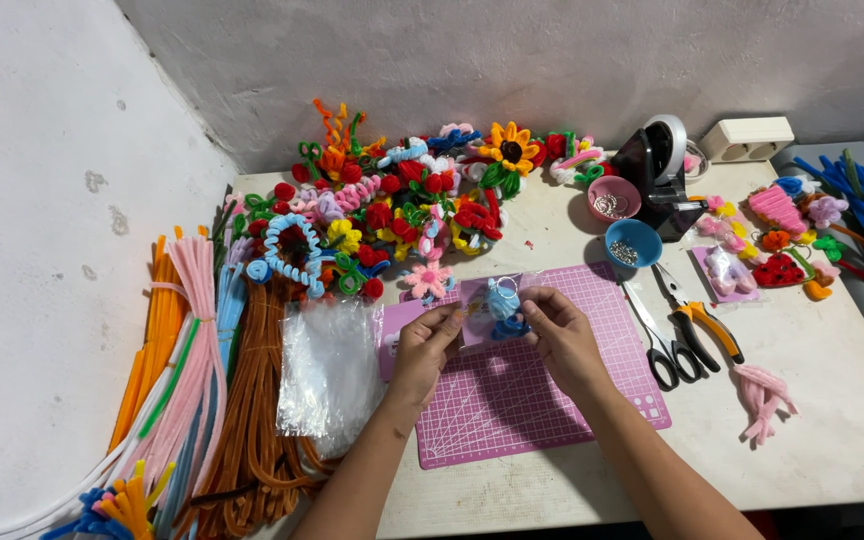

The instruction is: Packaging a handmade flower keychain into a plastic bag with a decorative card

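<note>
Both my hands hold a small clear plastic bag with a pink backing card [477,318] over the pink cutting mat [512,410]. Inside or at the bag sits a light blue pipe-cleaner charm [503,303] with a darker blue base. My left hand [422,345] pinches the bag's left edge. My right hand [560,335] pinches its right side, fingers near the charm. The charm's lower part is partly hidden by my fingers.
A heap of colourful pipe-cleaner flowers [402,200] lies behind the mat. Bundles of pipe cleaners [202,400] and clear bags [327,375] lie left. Scissors [657,340], orange-handled pliers [697,320], two small bowls [632,240], a tape dispenser [657,170] and a pink tassel [762,395] lie right.
</note>
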